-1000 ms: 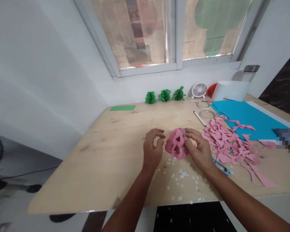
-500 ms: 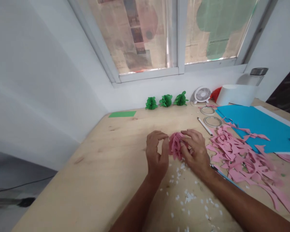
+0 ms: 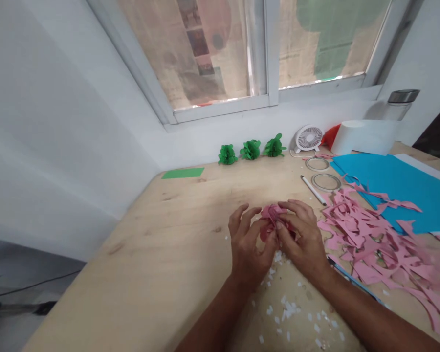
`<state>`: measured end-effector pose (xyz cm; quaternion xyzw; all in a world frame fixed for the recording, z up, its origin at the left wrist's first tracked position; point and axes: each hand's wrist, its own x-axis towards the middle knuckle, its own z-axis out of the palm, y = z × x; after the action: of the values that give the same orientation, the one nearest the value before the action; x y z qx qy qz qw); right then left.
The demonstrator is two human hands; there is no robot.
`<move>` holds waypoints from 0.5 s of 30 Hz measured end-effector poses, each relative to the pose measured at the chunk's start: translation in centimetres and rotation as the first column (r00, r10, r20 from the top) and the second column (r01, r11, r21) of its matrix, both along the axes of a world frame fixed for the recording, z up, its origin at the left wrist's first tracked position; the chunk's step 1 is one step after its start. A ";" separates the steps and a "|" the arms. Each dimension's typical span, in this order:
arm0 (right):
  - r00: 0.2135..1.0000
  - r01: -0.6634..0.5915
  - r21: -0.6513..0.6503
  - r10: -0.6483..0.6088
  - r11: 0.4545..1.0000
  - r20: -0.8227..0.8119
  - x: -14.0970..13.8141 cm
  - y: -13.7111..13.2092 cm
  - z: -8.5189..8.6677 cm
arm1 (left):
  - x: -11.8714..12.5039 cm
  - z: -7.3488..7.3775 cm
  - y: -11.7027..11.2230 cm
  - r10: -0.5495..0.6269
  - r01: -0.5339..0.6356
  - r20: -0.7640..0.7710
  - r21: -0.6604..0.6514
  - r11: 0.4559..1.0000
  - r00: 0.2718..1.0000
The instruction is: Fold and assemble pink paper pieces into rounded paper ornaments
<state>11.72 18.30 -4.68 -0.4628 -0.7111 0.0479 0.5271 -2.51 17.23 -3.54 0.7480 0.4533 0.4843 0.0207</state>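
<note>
Where it sits: pink paper flower over the table, just left of the pink scrap heap.
Left hand: fingers pinch the flower's near side.
Right hand: fingertips grasp its top.
Handling: likely very light, soft, crush-prone; hold at folded centre, not petals.

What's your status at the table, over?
Hands: left hand and right hand pinch the pink flower. Beside it, pink scraps and white bits. Nothing in the way.
</note>
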 end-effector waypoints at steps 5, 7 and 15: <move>0.998 -0.061 -0.079 0.058 0.995 -0.036 -0.2 0.1 -0.5 | -0.5 -0.4 0.3 -0.048 0.057 0.085 -0.109 0.992 0.995; 0.996 -0.083 -0.096 0.079 0.992 -0.046 -0.3 0.1 -0.5 | -0.6 -0.4 0.4 -0.042 0.059 0.122 -0.136 0.989 0.992; 0.987 -0.125 -0.101 0.113 0.987 -0.116 -0.5 -0.2 -0.3 | -0.9 -0.4 0.6 -0.059 0.097 0.219 -0.165 0.982 0.974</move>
<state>11.26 18.14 -5.01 -0.4439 -0.7038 0.1427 0.5359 -3.41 17.82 -3.92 0.7042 0.4594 0.5190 0.1538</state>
